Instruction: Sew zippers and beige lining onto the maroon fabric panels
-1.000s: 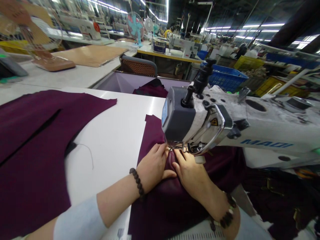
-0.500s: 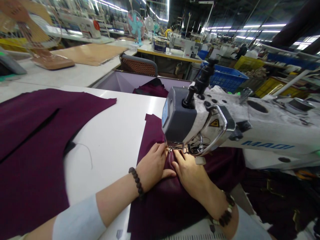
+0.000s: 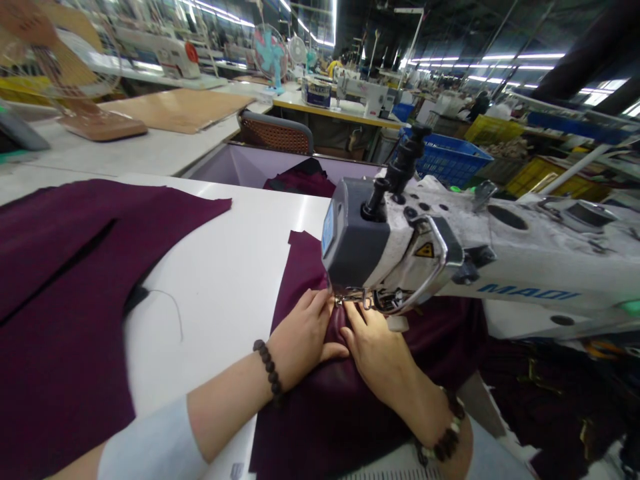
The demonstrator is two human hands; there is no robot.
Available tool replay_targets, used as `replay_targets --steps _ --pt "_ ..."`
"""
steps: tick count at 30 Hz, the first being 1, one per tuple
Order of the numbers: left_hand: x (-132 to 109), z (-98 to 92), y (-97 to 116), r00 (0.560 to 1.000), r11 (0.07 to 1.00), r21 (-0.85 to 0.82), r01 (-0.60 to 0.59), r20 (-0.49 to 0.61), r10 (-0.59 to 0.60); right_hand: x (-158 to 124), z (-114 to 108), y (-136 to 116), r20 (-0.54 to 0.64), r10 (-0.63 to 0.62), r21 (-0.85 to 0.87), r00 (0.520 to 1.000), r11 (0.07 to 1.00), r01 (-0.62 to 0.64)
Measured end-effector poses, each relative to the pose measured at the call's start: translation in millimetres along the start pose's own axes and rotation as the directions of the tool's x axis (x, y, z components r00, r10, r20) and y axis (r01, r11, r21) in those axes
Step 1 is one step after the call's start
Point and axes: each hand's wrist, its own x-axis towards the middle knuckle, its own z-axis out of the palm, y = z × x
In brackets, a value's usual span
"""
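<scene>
Little is moving since the earlier frame: view is drifting slightly, left hand (image 3: 303,330), right hand (image 3: 377,347) and cloth (image 3: 320,427) are keeping station at the foot (image 3: 339,301). Clock centred on foot: left hand is lying at 8, right hand at 4 to 5, both grips unclenched, fingers stretching flat on the cloth. Cloth is lying under the foot, spreading toward 6 over the worktop (image 3: 215,287). Machine (image 3: 540,253) is sitting at 2, second panel (image 3: 65,347) is lying at 9.
</scene>
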Motion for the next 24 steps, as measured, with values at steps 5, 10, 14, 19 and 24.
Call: replay_targets --steps 5,10,14,19,24 --pt "2.5 0.9 -0.3 0.999 0.998 -0.049 0.026 0.036 -0.024 3.9 2.1 1.2 0.021 -0.016 0.039 1.0 0.999 0.015" --pt "-0.9 -1.2 -5.5 0.996 0.998 -0.022 0.066 0.057 -0.064 8.3 -10.3 14.9 -0.008 0.001 0.119 1.0 0.993 0.0" --pt "-24.7 -3.1 -19.0 0.975 0.964 0.162 0.212 0.038 -0.221 -5.2 -22.1 36.7 -0.105 0.034 0.035 0.994 0.999 -0.031" --pt "-51.0 -7.7 -25.2 0.947 0.906 0.294 0.306 0.007 -0.322 -38.7 -5.1 51.5 -0.224 0.005 -0.135 0.975 0.99 -0.036" --pt "-63.5 -25.3 -20.5 0.935 0.925 0.214 0.312 0.101 -0.339 -53.4 20.5 56.8 -0.167 0.024 -0.074 0.986 0.997 -0.037"
